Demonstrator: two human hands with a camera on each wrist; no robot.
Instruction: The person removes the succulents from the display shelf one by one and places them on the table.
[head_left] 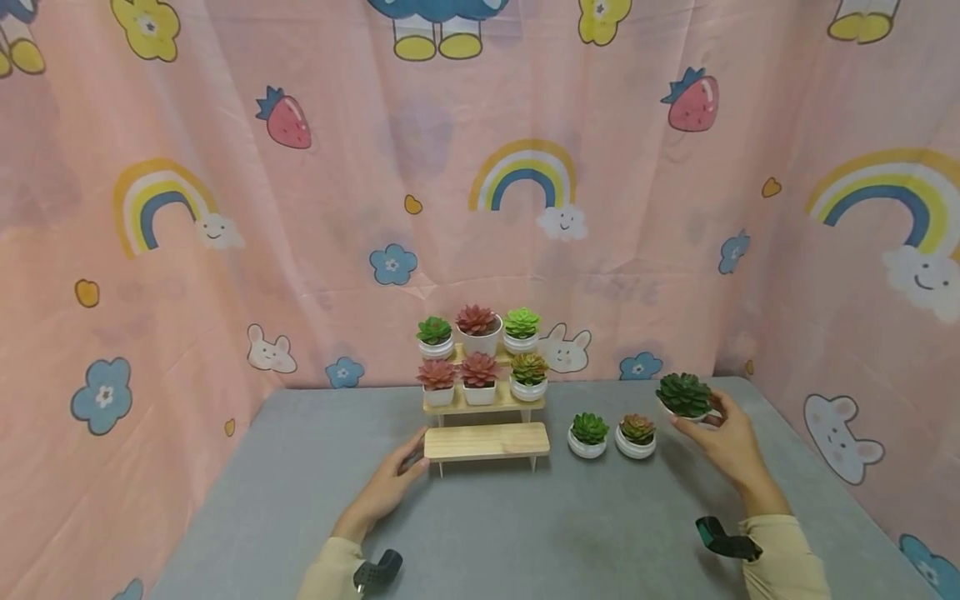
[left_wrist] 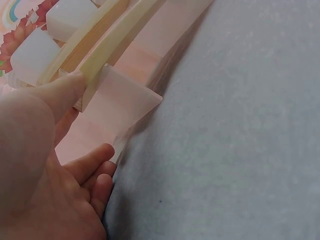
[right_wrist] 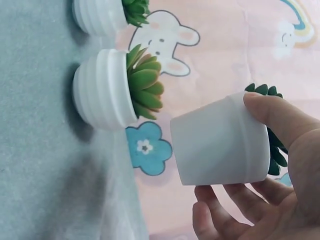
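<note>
My right hand [head_left: 726, 437] grips a white pot with a dark green succulent [head_left: 684, 395], raised over the right part of the table. Its thumb lies at the rim and its fingers pass round the other side in the right wrist view, where the smooth, tapered pot [right_wrist: 217, 142] is off the surface. At the left end of a wooden tiered stand [head_left: 487, 442], my left hand [head_left: 384, 486] holds the bottom step. In the left wrist view, the thumb [left_wrist: 70, 87] presses the step's end, one finger lies behind it, and the other fingers curl loosely below.
Several potted succulents, among them a red one [head_left: 478, 373], fill the stand's upper two steps. Right of the stand, a green succulent [head_left: 589, 428] and a reddish-green one [head_left: 637, 430] stand in white pots on the grey table [head_left: 525, 533]. A pink patterned curtain [head_left: 337, 208] hangs behind.
</note>
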